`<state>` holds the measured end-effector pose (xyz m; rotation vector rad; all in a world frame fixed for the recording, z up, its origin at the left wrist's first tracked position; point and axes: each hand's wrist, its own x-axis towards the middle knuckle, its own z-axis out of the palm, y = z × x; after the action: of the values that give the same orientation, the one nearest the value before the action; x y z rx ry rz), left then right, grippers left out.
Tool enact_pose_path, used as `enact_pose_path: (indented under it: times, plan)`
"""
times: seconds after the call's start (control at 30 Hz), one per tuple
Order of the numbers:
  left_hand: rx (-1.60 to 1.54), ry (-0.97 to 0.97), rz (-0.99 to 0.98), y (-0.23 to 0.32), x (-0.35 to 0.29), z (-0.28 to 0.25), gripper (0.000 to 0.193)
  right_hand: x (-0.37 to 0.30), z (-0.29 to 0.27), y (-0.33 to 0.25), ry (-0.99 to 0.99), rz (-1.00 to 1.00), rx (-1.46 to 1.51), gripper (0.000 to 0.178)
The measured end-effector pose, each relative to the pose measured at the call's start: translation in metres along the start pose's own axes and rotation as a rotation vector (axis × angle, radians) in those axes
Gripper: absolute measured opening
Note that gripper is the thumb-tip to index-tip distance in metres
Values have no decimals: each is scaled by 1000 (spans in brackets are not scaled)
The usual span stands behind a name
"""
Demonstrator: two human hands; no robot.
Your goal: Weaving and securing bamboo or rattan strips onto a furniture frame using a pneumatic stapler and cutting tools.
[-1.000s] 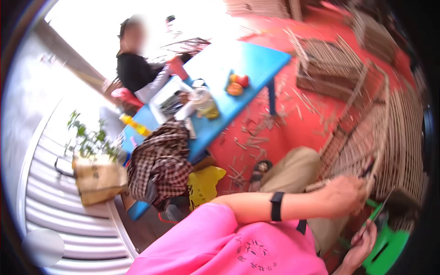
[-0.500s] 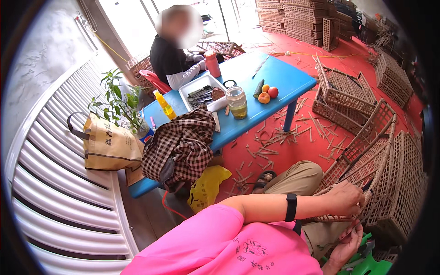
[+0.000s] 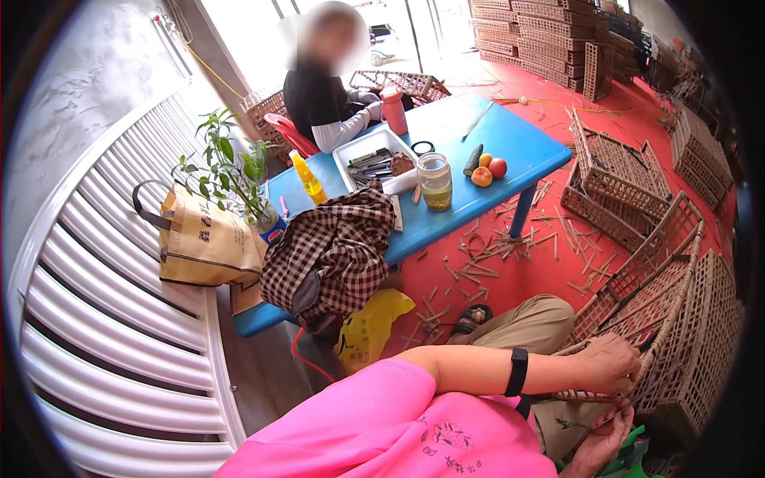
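Observation:
My left hand (image 3: 610,362), with a black band on the wrist, is closed on the rim of a woven bamboo basket (image 3: 677,319) at the lower right. My right hand (image 3: 599,442) sits just below it at the bottom edge, fingers curled round a thin dark strip (image 3: 625,412) that runs up toward the basket. My pink shirt fills the lower middle, and my bent knee in khaki trousers (image 3: 534,323) lies beside the basket.
A low blue table (image 3: 510,151) holds a glass jar (image 3: 436,182), fruit (image 3: 488,169), a white tray (image 3: 374,159) and a checked cloth (image 3: 335,251). Another person (image 3: 323,95) sits behind it. Bamboo offcuts litter the red floor (image 3: 510,255). Woven baskets (image 3: 613,179) stack at right; white bench slats (image 3: 103,319) and a paper bag (image 3: 199,239) at left.
The view has swung, so the table and the seated person now sit more central and larger. Both my hands stay on the basket at the lower right.

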<state>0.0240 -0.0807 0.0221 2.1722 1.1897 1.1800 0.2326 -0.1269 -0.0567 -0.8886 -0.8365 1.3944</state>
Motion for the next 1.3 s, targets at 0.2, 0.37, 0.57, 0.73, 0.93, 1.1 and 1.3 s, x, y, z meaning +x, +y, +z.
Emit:
enact_pose_path:
  times: [0.2, 0.37, 0.57, 0.73, 0.93, 1.1, 1.3]
  plan:
    - [26, 24, 9, 0, 0, 4, 18, -5, 4, -6, -6, -5, 13, 35]
    - [48, 38, 9, -1, 0, 7, 19, -12, 11, -11, -1, 7, 21, 35]
    - [26, 53, 36, -3, 1, 9, 18, -13, 14, -10, 21, -5, -18, 34]
    - [21, 86, 62, -4, 0, 10, 18, -13, 14, -10, 49, -3, -18, 32]
    - [10, 98, 85, -5, 0, 12, 17, -14, 14, -13, -6, 1, -44, 31]
    - [-14, 94, 71, -4, -1, 12, 16, -14, 13, -12, 25, 2, -44, 31]
    - [-5, 96, 81, -3, -1, 11, 17, -15, 13, -12, 22, -6, -49, 32]
